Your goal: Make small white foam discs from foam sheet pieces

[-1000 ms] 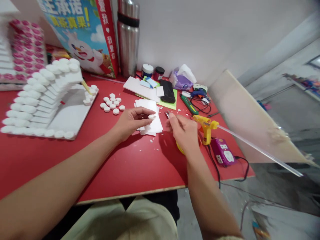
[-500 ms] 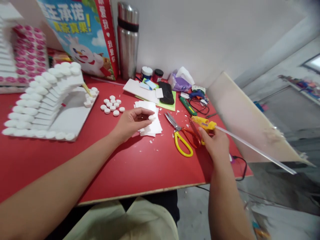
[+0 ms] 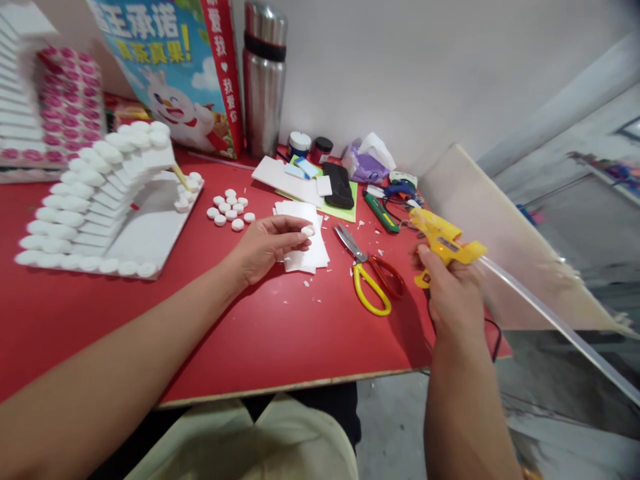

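Fingers of the left hand [image 3: 265, 243] pinch a white disc [image 3: 306, 231]; the right hand [image 3: 450, 297] grips a glue gun [image 3: 445, 241].

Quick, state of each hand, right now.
Left hand: closed, pinching a small white disc at the fingertips.
Right hand: closed around the yellow glue gun, holding it above the red table.

Carton [image 3: 170, 73] at back of counter [image 3: 280, 320]: blue front w/ big Chinese chars, white "承诺" on top row, yellow "真果!" below; chars at left edge cut off. Its red side panel [image 3: 225, 67], white vertical chars: "爱我", heart, "我爱你". Dark label on glue gun [image 3: 445, 241] in right hand [image 3: 453, 293]: too small to read.
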